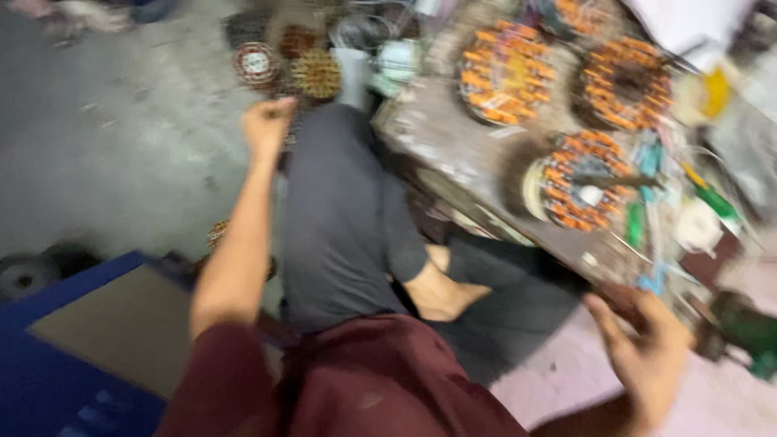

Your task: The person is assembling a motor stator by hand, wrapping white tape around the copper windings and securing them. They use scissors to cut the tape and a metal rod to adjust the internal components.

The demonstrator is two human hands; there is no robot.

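Beside the low workbench (pixel 453 154) edge, the right hand (pixel 647 348) hangs with fingers loosely spread, just below the nearest copper-wound stator (pixel 579 182) lying on the bench, while the left hand (pixel 267 125), clenched in a fist, reaches out over bare grey floor (pixel 113 146) well apart from it.

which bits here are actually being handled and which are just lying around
In hand:
- left hand, fist closed by the round coils on the floor
- right hand, open at the bench edge

Lying about:
- orange wound coils
- green tool
- blue box
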